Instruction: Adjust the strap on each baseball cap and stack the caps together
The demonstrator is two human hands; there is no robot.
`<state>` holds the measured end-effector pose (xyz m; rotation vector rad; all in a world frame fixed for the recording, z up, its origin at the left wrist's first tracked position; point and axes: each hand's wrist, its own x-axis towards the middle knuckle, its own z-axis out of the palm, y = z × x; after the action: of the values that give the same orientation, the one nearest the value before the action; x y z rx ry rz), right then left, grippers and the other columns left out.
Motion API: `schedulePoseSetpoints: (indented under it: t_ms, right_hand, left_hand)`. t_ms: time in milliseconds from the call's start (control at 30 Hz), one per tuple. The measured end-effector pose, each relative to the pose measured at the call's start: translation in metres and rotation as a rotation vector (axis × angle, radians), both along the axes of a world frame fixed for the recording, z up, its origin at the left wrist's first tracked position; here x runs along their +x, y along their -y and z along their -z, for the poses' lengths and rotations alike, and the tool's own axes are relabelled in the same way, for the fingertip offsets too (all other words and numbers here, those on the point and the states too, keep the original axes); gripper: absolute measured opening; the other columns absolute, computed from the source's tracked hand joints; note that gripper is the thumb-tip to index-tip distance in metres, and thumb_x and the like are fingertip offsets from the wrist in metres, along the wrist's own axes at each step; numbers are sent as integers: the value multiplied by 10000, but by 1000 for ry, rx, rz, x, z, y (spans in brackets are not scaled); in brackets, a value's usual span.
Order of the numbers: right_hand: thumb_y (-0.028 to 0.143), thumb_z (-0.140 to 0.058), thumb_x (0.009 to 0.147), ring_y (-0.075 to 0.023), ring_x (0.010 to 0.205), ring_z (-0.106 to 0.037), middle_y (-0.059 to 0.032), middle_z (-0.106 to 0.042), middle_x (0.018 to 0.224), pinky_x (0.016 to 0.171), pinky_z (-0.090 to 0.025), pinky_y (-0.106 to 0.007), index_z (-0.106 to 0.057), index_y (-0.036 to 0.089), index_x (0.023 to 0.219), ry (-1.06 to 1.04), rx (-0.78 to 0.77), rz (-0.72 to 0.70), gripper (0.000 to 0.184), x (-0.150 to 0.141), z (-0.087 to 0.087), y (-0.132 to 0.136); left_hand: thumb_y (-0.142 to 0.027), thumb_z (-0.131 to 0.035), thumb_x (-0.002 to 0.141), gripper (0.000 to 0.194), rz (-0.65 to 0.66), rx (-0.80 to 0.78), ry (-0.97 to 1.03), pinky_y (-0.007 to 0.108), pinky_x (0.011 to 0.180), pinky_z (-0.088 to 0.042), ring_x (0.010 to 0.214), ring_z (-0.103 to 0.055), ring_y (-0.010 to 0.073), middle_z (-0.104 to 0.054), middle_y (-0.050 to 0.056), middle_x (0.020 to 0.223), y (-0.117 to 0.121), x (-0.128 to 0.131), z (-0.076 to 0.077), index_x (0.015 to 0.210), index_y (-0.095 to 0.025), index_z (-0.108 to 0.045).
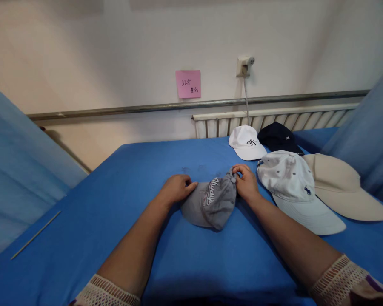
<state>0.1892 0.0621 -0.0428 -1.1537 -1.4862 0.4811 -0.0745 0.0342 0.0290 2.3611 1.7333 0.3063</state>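
Observation:
A grey baseball cap [221, 208] with white raised lettering rests on the blue cloth, its brim toward the left. My left hand [178, 188] pinches the far edge of the brim between thumb and fingers. At the cap's other end, my right hand [245, 180] grips the top of the crown near its button. The inside of the cap is hidden from me. Just right of my right forearm lies a pale grey cap [287, 178] with a small dark horse logo.
Behind the pale cap are a white cap [243, 138], a black cap [276, 135] and a beige wide-brimmed cap [335, 176]. A thin stick [35, 235] lies at the left. Blue curtains [22, 165] hang on both sides; a radiator [217, 126] and metal rail [130, 109] line the wall.

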Motion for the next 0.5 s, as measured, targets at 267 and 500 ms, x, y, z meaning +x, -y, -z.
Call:
schedulePoseSetpoints:
  t_ms: [267, 500]
  right_hand:
    - [205, -566, 722, -225, 944, -592, -60, -631, 980, 883, -451, -391, -639, 222, 827, 21, -70, -15, 129, -2, 2, 2]
    - [211, -526, 742, -220, 932, -589, -48, -640, 920, 881, -447, -385, -630, 225, 822, -26, -74, -48, 133, -4, 5, 0]
  left_hand:
    - [-483, -557, 862, 488, 239, -57, 329, 342, 976, -419, 1154, -573, 238, -621, 96, 1285, 12, 24, 8, 1249, -187, -589]
    - [-398, -643, 827, 244, 489, -172, 312, 322, 939, -409, 980, -605, 196, -704, 35, 1001, 13, 32, 4, 959, -197, -683]
